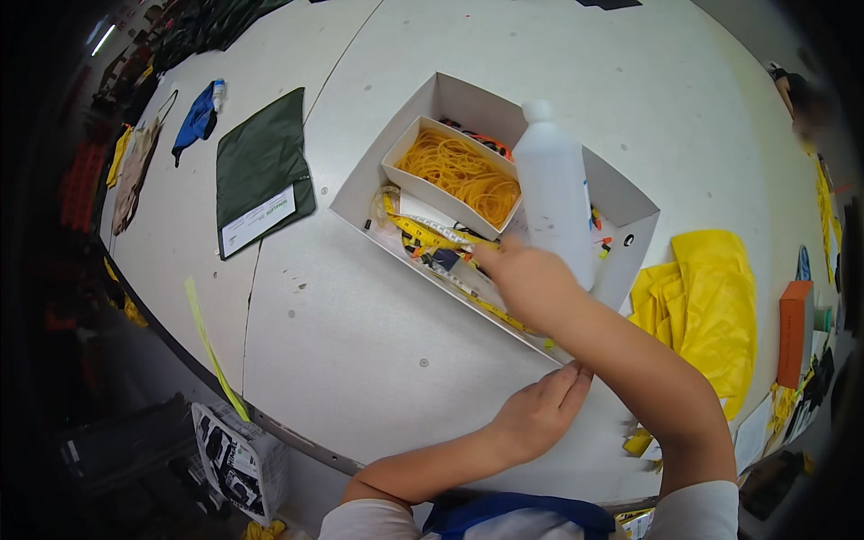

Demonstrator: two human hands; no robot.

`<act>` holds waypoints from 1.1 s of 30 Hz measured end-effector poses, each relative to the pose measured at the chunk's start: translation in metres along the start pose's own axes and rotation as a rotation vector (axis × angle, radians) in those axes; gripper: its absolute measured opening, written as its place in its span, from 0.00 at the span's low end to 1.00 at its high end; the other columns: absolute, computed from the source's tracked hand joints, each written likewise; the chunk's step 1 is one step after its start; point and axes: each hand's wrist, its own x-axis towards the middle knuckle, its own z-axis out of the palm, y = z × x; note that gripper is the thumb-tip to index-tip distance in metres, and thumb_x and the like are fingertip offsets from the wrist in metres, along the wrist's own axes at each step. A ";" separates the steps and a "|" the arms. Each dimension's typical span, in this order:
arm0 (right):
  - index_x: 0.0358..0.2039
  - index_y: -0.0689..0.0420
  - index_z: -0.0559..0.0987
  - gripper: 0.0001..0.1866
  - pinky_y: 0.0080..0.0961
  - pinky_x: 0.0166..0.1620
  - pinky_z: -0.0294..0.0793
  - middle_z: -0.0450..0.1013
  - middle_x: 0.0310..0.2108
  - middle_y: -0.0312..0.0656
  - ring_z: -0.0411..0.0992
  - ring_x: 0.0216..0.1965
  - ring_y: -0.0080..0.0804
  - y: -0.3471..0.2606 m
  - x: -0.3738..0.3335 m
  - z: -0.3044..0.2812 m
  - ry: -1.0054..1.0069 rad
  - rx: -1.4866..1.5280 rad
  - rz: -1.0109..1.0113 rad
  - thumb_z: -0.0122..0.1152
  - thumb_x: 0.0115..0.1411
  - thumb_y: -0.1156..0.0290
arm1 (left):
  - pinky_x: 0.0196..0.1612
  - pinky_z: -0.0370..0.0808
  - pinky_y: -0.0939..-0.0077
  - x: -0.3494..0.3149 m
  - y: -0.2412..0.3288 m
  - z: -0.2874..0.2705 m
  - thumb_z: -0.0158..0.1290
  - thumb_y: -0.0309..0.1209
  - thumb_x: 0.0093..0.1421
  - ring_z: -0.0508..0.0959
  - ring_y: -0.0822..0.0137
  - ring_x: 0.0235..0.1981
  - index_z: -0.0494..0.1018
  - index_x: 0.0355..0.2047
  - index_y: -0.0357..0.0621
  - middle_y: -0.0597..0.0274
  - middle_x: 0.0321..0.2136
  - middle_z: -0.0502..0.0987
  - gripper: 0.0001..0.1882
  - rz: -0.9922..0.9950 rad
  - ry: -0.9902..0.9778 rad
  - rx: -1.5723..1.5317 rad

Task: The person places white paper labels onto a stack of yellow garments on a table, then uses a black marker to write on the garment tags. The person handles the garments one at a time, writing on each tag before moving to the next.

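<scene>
My right hand (529, 281) reaches over the near side of a white cardboard box (364, 175). Its closed fingertips are at a yellow and white tape measure (423, 232), which lies loosely coiled among small items. Part of the grip is hidden behind the hand. My left hand (540, 416) rests at the box's near corner, fingers stretched and side by side against the outside wall. Inside the box, a smaller white tray (393, 169) holds many yellow rubber bands (459, 173). A white plastic bottle (553, 184) stands in the box beside my right hand.
Folded yellow fabric (706, 306) lies right of the box, with an orange box (794, 333) farther right. A dark green folded package (265, 171) with a white label and a blue cloth (196, 124) lie to the left. A patterned bag (236, 463) hangs below the table edge.
</scene>
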 end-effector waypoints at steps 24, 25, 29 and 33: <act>0.49 0.57 0.73 0.21 0.30 0.37 0.74 0.76 0.36 0.49 0.75 0.34 0.42 0.063 -0.042 -0.077 0.575 0.417 0.244 0.62 0.52 0.72 | 0.38 0.78 0.74 0.005 -0.005 0.000 0.51 0.21 0.52 0.78 0.58 0.37 0.71 0.46 0.30 0.47 0.42 0.73 0.19 0.002 0.020 -0.049; 0.50 0.61 0.71 0.26 0.31 0.41 0.74 0.73 0.41 0.52 0.74 0.40 0.45 0.071 -0.040 -0.069 0.631 0.318 0.270 0.66 0.49 0.70 | 0.38 0.78 0.75 0.005 -0.006 0.000 0.52 0.21 0.52 0.78 0.58 0.37 0.71 0.46 0.30 0.47 0.42 0.73 0.19 0.002 0.024 -0.053; 0.56 0.66 0.59 0.44 0.37 0.49 0.70 0.70 0.42 0.58 0.69 0.48 0.54 0.086 -0.028 -0.040 0.311 0.324 0.422 0.72 0.42 0.66 | 0.37 0.78 0.75 0.006 -0.007 0.003 0.52 0.19 0.52 0.78 0.58 0.36 0.73 0.44 0.30 0.47 0.41 0.74 0.17 0.004 0.041 -0.067; 0.58 0.63 0.57 0.47 0.35 0.58 0.62 0.63 0.53 0.58 0.63 0.55 0.52 0.078 -0.027 -0.024 0.366 0.379 0.310 0.72 0.38 0.69 | 0.38 0.78 0.74 0.007 -0.007 0.001 0.57 0.22 0.51 0.79 0.58 0.35 0.73 0.44 0.32 0.48 0.39 0.75 0.18 0.005 0.053 -0.054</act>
